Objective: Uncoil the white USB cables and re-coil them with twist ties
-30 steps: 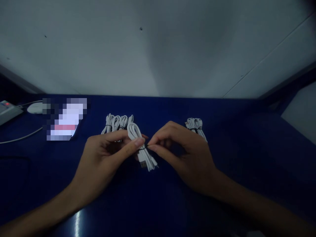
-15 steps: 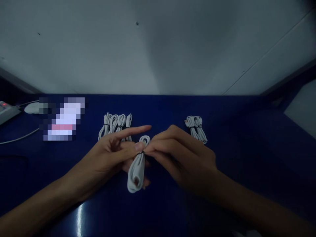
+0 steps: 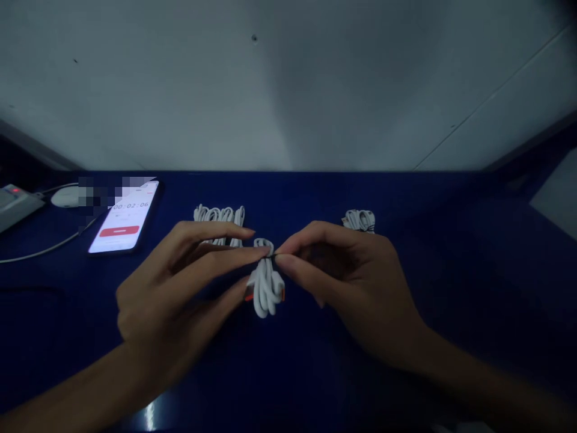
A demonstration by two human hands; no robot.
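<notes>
Between my hands is a coiled white charging cable (image 3: 267,291), with orange showing inside its connector ends. A thin black twist tie (image 3: 271,255) wraps its upper part. My left hand (image 3: 180,282) holds the coil from the left, finger on the tie and thumb lower by a connector. My right hand (image 3: 356,282) pinches the tie's end between thumb and forefinger at the coil's right side. Behind my left hand lie several tied white cables (image 3: 219,215), partly covered by its fingers. More tied white cables (image 3: 360,220) lie beyond my right hand, partly hidden.
A lit phone (image 3: 124,219) showing a timer lies on the blue table (image 3: 288,373) at the left. Beside it are a white rounded device (image 3: 67,196), a white cord and a power strip (image 3: 18,204) with a red light. A pale wall (image 3: 189,90) rises behind the table.
The held cable coil has turned, so both connector ends now show. My left hand has rolled over, its back now towards me. My right hand still pinches at the tie.
</notes>
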